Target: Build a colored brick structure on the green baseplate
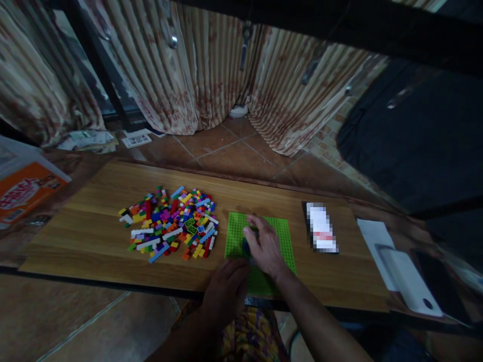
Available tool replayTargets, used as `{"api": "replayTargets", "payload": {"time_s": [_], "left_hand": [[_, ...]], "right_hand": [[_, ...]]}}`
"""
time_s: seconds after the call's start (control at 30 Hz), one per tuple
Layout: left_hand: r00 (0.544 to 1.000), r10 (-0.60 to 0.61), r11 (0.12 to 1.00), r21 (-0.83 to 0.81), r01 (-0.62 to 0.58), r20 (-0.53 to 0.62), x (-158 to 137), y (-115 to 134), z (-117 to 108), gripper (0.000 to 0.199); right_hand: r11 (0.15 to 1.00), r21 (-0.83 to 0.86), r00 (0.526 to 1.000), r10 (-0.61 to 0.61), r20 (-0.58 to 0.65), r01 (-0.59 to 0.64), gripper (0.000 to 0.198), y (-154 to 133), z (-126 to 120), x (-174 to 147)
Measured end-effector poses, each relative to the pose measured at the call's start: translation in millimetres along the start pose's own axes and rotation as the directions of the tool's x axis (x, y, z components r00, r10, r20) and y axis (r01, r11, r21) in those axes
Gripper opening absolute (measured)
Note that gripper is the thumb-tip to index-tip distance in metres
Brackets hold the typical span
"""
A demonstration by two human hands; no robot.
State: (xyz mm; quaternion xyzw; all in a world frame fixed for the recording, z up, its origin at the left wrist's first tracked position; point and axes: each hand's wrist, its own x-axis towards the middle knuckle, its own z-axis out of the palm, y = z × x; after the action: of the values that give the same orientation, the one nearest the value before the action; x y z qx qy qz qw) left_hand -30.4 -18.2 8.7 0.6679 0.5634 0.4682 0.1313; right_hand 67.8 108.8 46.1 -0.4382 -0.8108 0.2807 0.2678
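A square green studded baseplate (285, 236) lies near the front edge of the wooden table. My right hand (267, 247) is over its middle, thumb and index finger stretched toward the far left and a little apart. Under its thumb side, a small dark bluish shape (246, 247) shows on the plate, partly hidden and too dim to name. At the plate's near left corner is my left hand (228, 281), in shadow, its fingers curled together; what they hold, if anything, is hidden. Left of the plate spreads a loose pile of mixed coloured toy bricks (173, 221).
A phone (322, 229) with a blurred screen lies right of the baseplate. Beyond it, at the table's right end, are a white sheet (373, 234) and a white flat device (413, 281). An orange-labelled container (30, 188) stands at the left. Striped curtains (211, 75) hang behind.
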Motion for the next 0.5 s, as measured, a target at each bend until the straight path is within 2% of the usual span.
{"api": "replayTargets", "payload": {"time_s": [0.13, 0.37, 0.5], "left_hand": [[0.999, 0.008, 1.000, 0.008, -0.008, 0.049, 1.9, 0.9, -2.1, 0.022], [0.998, 0.043, 0.999, -0.008, -0.043, 0.044, -1.5, -1.5, 0.2, 0.022], [0.998, 0.023, 0.996, -0.084, -0.027, -0.053, -5.0, 0.6, -4.8, 0.022]], "right_hand": [[0.999, 0.020, 0.999, 0.038, 0.004, -0.038, 0.042, 1.0, 0.8, 1.3], [0.996, 0.054, 0.997, 0.067, -0.024, -0.065, 0.041, -1.4, -0.3, 1.6], [0.991, 0.084, 0.995, 0.104, -0.007, -0.103, 0.043, -1.7, -1.6, -0.1]]}}
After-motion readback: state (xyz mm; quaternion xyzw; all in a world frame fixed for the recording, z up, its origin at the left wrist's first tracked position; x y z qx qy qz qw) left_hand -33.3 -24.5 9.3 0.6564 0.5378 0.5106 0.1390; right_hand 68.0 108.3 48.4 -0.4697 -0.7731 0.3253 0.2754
